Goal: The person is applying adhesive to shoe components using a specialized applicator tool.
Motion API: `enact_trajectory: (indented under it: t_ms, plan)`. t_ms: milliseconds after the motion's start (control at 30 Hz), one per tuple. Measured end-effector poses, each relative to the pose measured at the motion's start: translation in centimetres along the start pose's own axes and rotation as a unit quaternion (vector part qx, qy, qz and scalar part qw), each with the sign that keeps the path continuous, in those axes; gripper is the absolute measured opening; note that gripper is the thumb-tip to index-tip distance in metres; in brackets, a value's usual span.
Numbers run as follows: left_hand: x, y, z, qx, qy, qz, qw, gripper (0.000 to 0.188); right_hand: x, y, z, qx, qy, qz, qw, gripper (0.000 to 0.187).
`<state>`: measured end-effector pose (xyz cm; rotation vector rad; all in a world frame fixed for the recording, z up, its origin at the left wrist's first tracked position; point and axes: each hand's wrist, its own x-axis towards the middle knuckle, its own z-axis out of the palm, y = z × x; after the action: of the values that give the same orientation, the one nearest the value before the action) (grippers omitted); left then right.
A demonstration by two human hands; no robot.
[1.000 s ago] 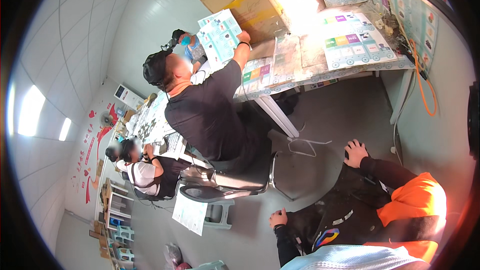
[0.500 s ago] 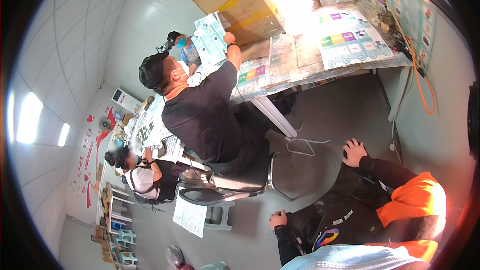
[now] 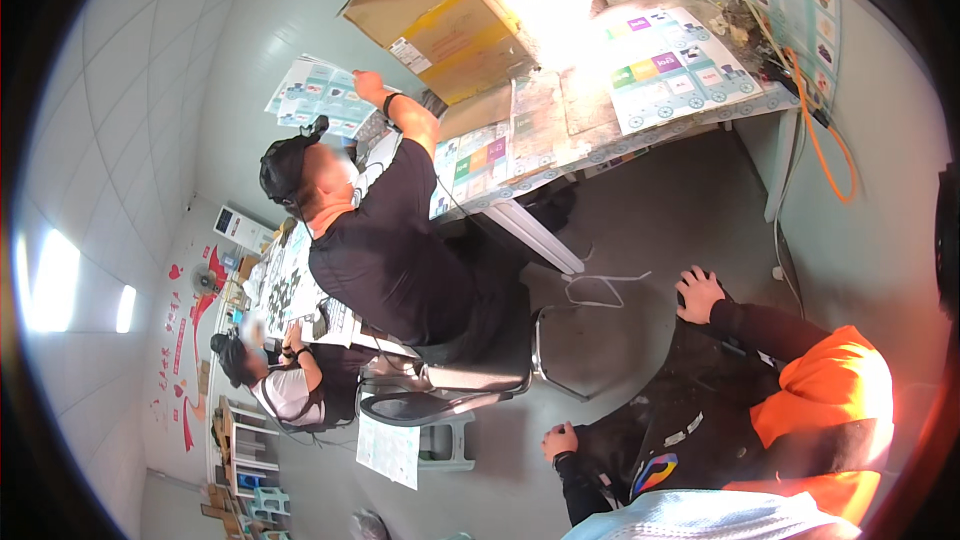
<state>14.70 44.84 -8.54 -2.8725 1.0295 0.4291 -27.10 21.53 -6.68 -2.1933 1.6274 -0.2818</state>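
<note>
Table (image 3: 592,105) with patterned edging, 1 large taped cardboard box (image 3: 435,20), printed sheets (image 3: 680,70) lying flat nearby

Carton (image 3: 390,2) is showing matt cardboard under glossy tape (image 3: 450,2). Sheets (image 3: 685,90) on the bench (image 3: 545,128) are presenting smooth paper. Chair legs (image 3: 537,342) are gleaming as polished metal. Stool (image 3: 455,440) is showing smooth plastic. Black clothing (image 3: 690,390) is presenting matt cloth.

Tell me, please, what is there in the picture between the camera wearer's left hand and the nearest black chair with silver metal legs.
In the head view, a bare stretch of grey floor shows between the left hand and the black chair.
</note>
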Motion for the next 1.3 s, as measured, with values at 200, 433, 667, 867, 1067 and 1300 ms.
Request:
enact_trajectory:
  t_ms: [200,433,667,867,1067,1300]
  plan:
    - [0.1,0.4,0.2,-0.001,-0.021,-0.006,1.0,0.039,-0.3,0.6,-0.2,0.003,0.006,0.003,1.0,0.056]
    - [0.0,0.2,-0.1,-0.011,-0.011,-0.018,1.0,0.038,0.1,0.1,-0.4,0.007,0.008,-0.005,1.0,0.056]
    - [-0.9,1.3,-0.2,-0.003,0.015,0.004,1.0,0.037,-0.6,0.8,-0.2,0.002,0.015,0.006,1.0,0.055]
    - [-0.7,0.7,-0.2,-0.004,0.023,-0.003,1.0,0.037,-0.2,0.5,-0.2,-0.001,0.0,0.002,1.0,0.056]
    - [-0.5,0.2,0.3,-0.003,0.012,-0.009,1.0,0.037,-0.2,0.1,-0.4,-0.003,-0.011,0.007,1.0,0.057]
    - [-0.5,0.4,0.5,-0.015,0.012,-0.011,1.0,0.036,-0.3,0.3,-0.4,-0.003,-0.014,0.014,1.0,0.058]
